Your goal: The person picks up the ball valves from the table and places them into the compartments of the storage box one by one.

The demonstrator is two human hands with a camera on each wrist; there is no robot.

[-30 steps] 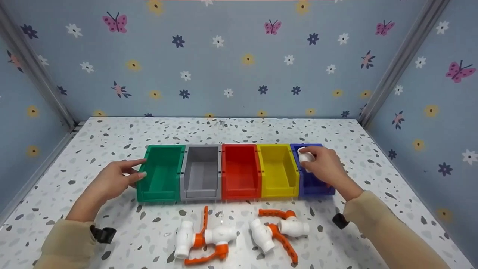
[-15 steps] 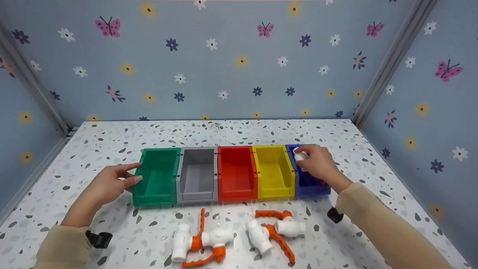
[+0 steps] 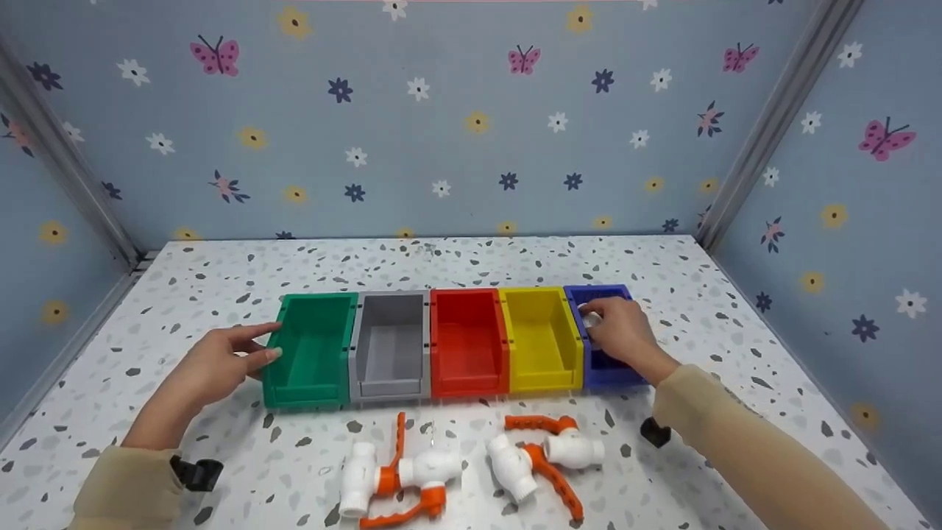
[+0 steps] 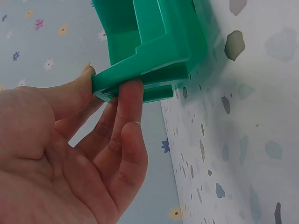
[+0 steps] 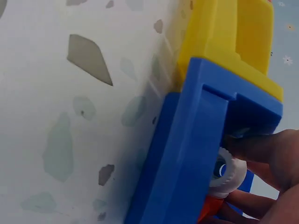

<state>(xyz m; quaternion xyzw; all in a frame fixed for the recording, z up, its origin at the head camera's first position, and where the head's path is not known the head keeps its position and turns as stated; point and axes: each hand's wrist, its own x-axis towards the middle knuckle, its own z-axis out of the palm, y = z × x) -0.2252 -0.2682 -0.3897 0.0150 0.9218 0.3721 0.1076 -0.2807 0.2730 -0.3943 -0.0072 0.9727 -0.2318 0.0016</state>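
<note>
At the left end of a row of joined bins, my left hand [image 3: 210, 372] pinches the side edge of the green bin [image 3: 309, 394]. In the left wrist view, the thumb lies on one face of that edge and the fingers [image 4: 130, 100] on the other. My right hand [image 3: 624, 330] is down inside the blue bin [image 3: 617, 377] at the right end. It grips a white ball valve [image 5: 237, 175] with an orange handle [image 5: 211, 208]. The bin's front wall and my fingers hide part of this valve.
Between the end bins sit the grey bin [image 3: 391, 389], red bin [image 3: 469, 384] and yellow bin [image 3: 546, 380]. In front lie several more white valves [image 3: 358, 478] with orange handles on the speckled table [image 3: 294, 486]. A patterned wall [image 3: 412, 118] stands behind.
My right hand has lowered the valve deeper into the blue bin. The left hand keeps its place on the green bin. The head view has shifted slightly.
</note>
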